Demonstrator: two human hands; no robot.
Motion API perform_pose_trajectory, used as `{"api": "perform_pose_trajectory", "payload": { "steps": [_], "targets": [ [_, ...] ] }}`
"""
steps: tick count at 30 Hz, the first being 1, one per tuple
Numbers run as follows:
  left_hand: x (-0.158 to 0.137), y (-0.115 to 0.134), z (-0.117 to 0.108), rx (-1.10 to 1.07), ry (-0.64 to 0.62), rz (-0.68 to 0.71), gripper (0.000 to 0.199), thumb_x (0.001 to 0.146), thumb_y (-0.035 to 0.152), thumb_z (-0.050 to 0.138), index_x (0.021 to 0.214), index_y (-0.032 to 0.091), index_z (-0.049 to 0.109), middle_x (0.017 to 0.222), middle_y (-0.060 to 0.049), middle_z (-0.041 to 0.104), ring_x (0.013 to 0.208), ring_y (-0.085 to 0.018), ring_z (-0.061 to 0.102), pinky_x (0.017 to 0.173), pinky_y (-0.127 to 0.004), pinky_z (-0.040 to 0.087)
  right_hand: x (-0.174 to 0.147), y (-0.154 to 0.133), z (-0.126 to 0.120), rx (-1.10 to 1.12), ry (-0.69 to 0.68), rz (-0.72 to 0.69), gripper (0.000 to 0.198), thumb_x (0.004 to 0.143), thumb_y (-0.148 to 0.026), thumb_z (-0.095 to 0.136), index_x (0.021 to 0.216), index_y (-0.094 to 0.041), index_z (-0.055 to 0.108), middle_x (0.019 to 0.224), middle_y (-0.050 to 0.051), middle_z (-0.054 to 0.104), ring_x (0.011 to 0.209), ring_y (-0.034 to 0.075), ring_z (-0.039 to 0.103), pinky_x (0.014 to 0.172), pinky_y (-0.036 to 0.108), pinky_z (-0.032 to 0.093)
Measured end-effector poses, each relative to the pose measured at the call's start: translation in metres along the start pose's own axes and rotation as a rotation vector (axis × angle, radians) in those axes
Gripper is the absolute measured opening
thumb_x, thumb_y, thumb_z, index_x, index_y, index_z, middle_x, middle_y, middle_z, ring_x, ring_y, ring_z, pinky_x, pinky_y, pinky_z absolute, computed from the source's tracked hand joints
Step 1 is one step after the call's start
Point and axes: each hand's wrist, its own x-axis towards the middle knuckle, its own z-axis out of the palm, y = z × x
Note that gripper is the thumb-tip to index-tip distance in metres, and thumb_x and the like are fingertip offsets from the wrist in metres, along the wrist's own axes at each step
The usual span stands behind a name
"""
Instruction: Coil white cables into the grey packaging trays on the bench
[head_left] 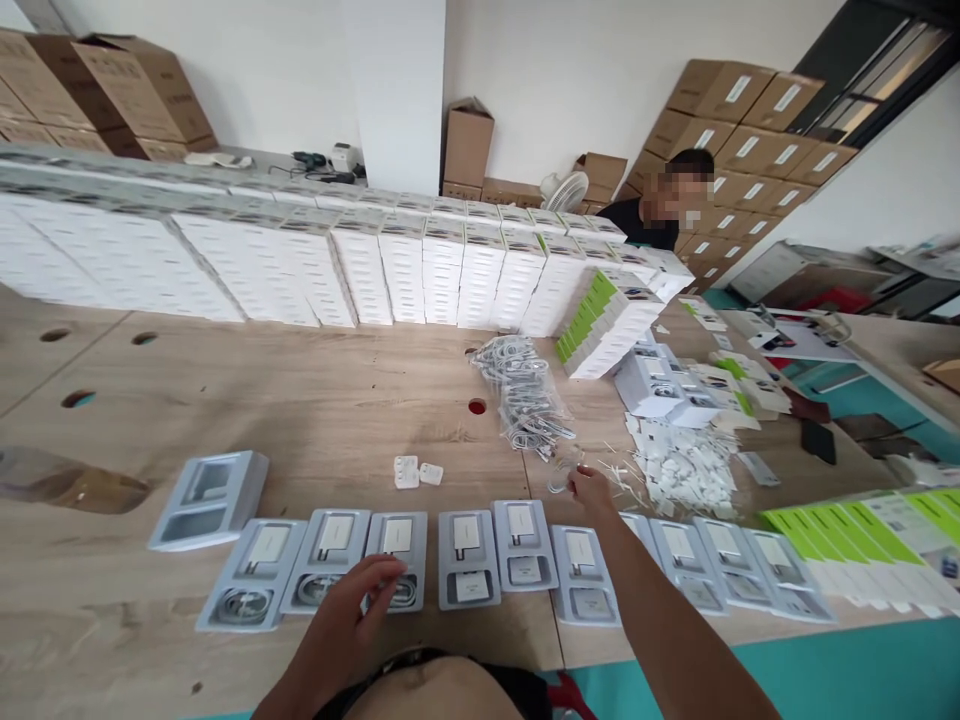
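Observation:
My left hand (360, 592) reaches over a grey plastic tray (420, 592), its fingers apart at a coiled cable (405, 592) lying in the lower compartment. A white charger (397, 535) sits in the upper compartment of that tray. My right hand (591, 490) is stretched forward, closed on a coiled charging cable (559, 478) just above the table. Close by, a bundle of grey cables in clear plastic bags (521, 392) lies beyond it. In the row of trays, the left ones hold a charger and a coiled cable; the middle ones hold a charger and a white card (472, 586).
Stacked white boxes (442, 270) form a wall along the back. An emptied-looking tray stack (210, 500) stands at left. Two small white cards (418, 472) lie mid-table. At right are a heap of white pieces (686, 465) and green-and-white boxes (847, 540). A person (660, 210) is behind.

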Motion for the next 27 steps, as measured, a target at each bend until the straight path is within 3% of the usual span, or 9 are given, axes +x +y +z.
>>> {"api": "perform_pose_trajectory", "payload": {
  "steps": [3, 7, 11, 14, 18, 20, 22, 24, 27],
  "targets": [
    [0.017, 0.032, 0.009, -0.341, -0.112, -0.146, 0.031, 0.089, 0.049, 0.053, 0.105, 0.022, 0.057, 0.104, -0.007, 0.068, 0.091, -0.02, 0.066, 0.079, -0.034, 0.054, -0.033, -0.018, 0.006, 0.145, -0.162, -0.002, 0.032, 0.06, -0.04, 0.069, 0.082, -0.016, 0.062, 0.059, 0.0, 0.058, 0.055, 0.014, 0.056, 0.044, 0.023, 0.034],
    [0.04, 0.074, 0.022, -0.826, -0.352, -0.298, 0.04, 0.088, 0.058, 0.052, 0.106, 0.023, 0.046, 0.11, -0.01, 0.064, 0.086, -0.022, 0.069, 0.063, -0.032, 0.055, -0.106, -0.043, 0.038, 0.267, -0.469, -0.046, 0.037, 0.061, -0.04, 0.075, 0.088, -0.016, 0.068, 0.063, 0.001, 0.063, 0.053, 0.01, 0.053, 0.043, 0.02, 0.033],
    [0.044, 0.087, 0.028, -1.032, -0.464, -0.308, 0.041, 0.088, 0.057, 0.052, 0.104, 0.019, 0.05, 0.101, -0.009, 0.065, 0.069, -0.016, 0.068, 0.046, -0.02, 0.043, -0.165, -0.059, 0.073, 0.331, -0.677, -0.153, 0.027, 0.069, -0.037, 0.073, 0.084, -0.015, 0.067, 0.056, -0.002, 0.06, 0.046, 0.009, 0.047, 0.042, 0.021, 0.031],
    [0.038, 0.077, 0.028, -1.033, -0.384, -0.303, 0.039, 0.086, 0.055, 0.057, 0.098, 0.018, 0.053, 0.093, -0.005, 0.063, 0.058, -0.008, 0.06, 0.04, -0.016, 0.027, -0.181, -0.066, 0.081, 0.149, -0.605, -0.276, 0.026, 0.073, -0.037, 0.07, 0.086, -0.015, 0.065, 0.062, 0.0, 0.062, 0.053, 0.013, 0.054, 0.047, 0.024, 0.037],
    [0.033, 0.062, 0.026, -0.847, -0.228, -0.325, 0.046, 0.081, 0.063, 0.056, 0.078, 0.018, 0.048, 0.07, 0.003, 0.052, 0.047, -0.005, 0.044, 0.041, -0.018, 0.019, -0.187, -0.081, 0.071, -0.415, -0.212, -0.702, 0.034, 0.081, -0.029, 0.064, 0.113, -0.02, 0.06, 0.085, 0.004, 0.066, 0.074, 0.019, 0.06, 0.067, 0.031, 0.044],
    [0.032, 0.059, 0.026, -0.769, -0.198, -0.302, 0.05, 0.079, 0.067, 0.054, 0.07, 0.019, 0.043, 0.06, 0.007, 0.044, 0.043, -0.004, 0.036, 0.041, -0.02, 0.017, -0.191, -0.091, 0.066, -0.709, -0.214, -0.968, 0.026, 0.087, -0.021, 0.055, 0.113, -0.023, 0.061, 0.095, 0.006, 0.065, 0.085, 0.02, 0.06, 0.071, 0.031, 0.042],
    [0.033, 0.058, 0.027, -0.738, -0.199, -0.266, 0.052, 0.078, 0.069, 0.052, 0.068, 0.02, 0.04, 0.056, 0.008, 0.04, 0.041, -0.004, 0.031, 0.041, -0.022, 0.017, -0.194, -0.1, 0.064, -0.945, -0.318, -1.155, 0.018, 0.089, -0.014, 0.05, 0.095, -0.021, 0.065, 0.093, 0.007, 0.066, 0.088, 0.021, 0.06, 0.07, 0.03, 0.04],
    [0.033, 0.057, 0.029, -0.737, -0.174, -0.252, 0.052, 0.077, 0.071, 0.051, 0.067, 0.02, 0.039, 0.055, 0.009, 0.037, 0.041, -0.004, 0.028, 0.041, -0.023, 0.016, -0.199, -0.107, 0.063, -1.076, -0.353, -1.221, 0.017, 0.089, -0.013, 0.049, 0.082, -0.019, 0.063, 0.087, 0.007, 0.067, 0.084, 0.021, 0.061, 0.066, 0.03, 0.037],
    [0.034, 0.055, 0.031, -0.783, -0.106, -0.282, 0.051, 0.075, 0.07, 0.052, 0.07, 0.021, 0.039, 0.055, 0.01, 0.034, 0.041, -0.004, 0.024, 0.041, -0.023, 0.013, -0.208, -0.109, 0.066, -0.995, -0.341, -1.111, 0.016, 0.093, -0.021, 0.049, 0.084, -0.02, 0.062, 0.082, 0.005, 0.069, 0.075, 0.019, 0.062, 0.061, 0.029, 0.033]
  ]
}}
